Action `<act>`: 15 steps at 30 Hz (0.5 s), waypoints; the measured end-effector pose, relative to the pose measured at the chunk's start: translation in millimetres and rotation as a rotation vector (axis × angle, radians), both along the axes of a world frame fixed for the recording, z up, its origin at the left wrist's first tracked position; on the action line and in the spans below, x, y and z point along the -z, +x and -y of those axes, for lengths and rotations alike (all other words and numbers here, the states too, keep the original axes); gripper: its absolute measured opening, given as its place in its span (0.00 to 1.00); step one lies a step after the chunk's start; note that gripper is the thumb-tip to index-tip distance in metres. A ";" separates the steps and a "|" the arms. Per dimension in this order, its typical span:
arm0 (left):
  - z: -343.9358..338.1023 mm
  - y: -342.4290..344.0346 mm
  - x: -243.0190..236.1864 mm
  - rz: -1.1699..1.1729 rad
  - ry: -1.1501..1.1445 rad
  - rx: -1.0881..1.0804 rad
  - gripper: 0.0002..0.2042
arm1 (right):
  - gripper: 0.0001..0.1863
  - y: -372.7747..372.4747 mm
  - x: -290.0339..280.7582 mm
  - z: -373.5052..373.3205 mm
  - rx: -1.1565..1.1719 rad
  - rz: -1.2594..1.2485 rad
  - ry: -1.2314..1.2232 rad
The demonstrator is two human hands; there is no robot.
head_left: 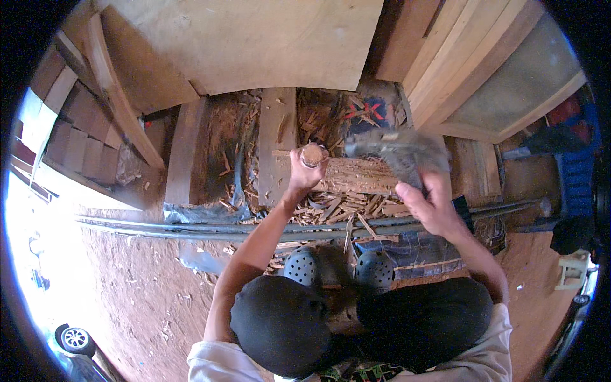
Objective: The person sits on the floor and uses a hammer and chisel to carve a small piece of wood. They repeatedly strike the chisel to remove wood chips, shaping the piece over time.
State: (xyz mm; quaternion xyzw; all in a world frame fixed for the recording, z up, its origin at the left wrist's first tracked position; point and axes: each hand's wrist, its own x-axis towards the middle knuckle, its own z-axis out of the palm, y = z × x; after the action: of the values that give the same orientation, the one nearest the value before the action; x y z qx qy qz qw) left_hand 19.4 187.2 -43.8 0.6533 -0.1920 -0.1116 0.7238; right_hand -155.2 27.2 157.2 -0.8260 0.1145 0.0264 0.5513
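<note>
My left hand [304,172] is closed round an upright wood-handled chisel [313,155], with the round butt of its handle facing up. The hand and handle hide its blade. Under it a chipped timber piece [363,175] lies crosswise, its face rough and littered with splinters. My right hand [431,200] grips a hammer [394,153], which is smeared by motion. The hammer's head hangs over the timber, to the right of the chisel and apart from it. Wood chips [344,207] are heaped along the timber's near side.
Planks [277,121] lie beneath and left of the work. A large plywood sheet [286,44] stands beyond, with wooden frames [471,70] at the far right. Pipes or cables [159,228] cross in front of my shoes [374,270]. A curved board [114,89] leans at the left.
</note>
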 end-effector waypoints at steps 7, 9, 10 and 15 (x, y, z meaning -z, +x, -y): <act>2.1 -2.0 -1.3 0.358 0.080 -0.133 0.07 | 0.16 53.0 1.5 -28.3 -0.157 0.101 -0.379; 3.0 -0.9 -3.8 0.453 0.160 -0.181 0.07 | 0.18 62.9 15.3 -28.8 -0.154 -0.231 -0.428; 3.6 0.1 -4.8 0.446 0.144 -0.180 0.07 | 0.19 63.7 16.9 -26.9 -0.106 -0.177 -0.389; 3.6 2.7 -2.8 0.302 0.067 -0.048 0.06 | 0.19 45.4 -16.2 -12.8 0.102 -0.174 -0.162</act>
State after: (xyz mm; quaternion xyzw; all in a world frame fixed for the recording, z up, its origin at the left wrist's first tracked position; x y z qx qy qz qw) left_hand 22.1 183.5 -40.9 0.6908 -0.2792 -0.0012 0.6670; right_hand -109.8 40.0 173.3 -0.8555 0.2055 0.0608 0.4714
